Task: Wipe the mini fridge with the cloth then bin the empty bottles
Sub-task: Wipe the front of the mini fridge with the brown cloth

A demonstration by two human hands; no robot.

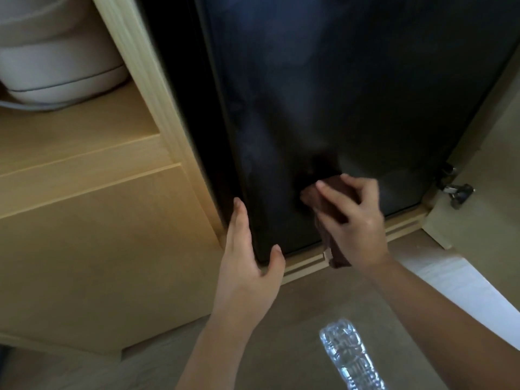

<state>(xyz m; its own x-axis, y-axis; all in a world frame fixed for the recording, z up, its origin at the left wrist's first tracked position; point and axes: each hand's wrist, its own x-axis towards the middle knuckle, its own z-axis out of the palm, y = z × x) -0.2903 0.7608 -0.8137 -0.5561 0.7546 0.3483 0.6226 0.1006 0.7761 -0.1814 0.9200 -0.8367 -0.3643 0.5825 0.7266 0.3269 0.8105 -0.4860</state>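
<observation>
The right hand (351, 218) has its fingers spread flat over the brown cloth (332, 209), pressing it against the lower front of the black mini fridge (309, 94), while the left hand (247, 249) rests open-fingered on the door's bottom left edge. Cloth looks soft and floppy, so a flat palm probably beats pinching it. The clear plastic bottle (349, 358) on the floor looks light and crinkly, so I'd grab it mid-body.

Beside the gripped brown cloth (329, 204), soft and matt, the fridge door (337, 94) is glossy black; cabinet (92, 226) pale matt wood; bottle (349, 358) clear crinkled plastic.
</observation>
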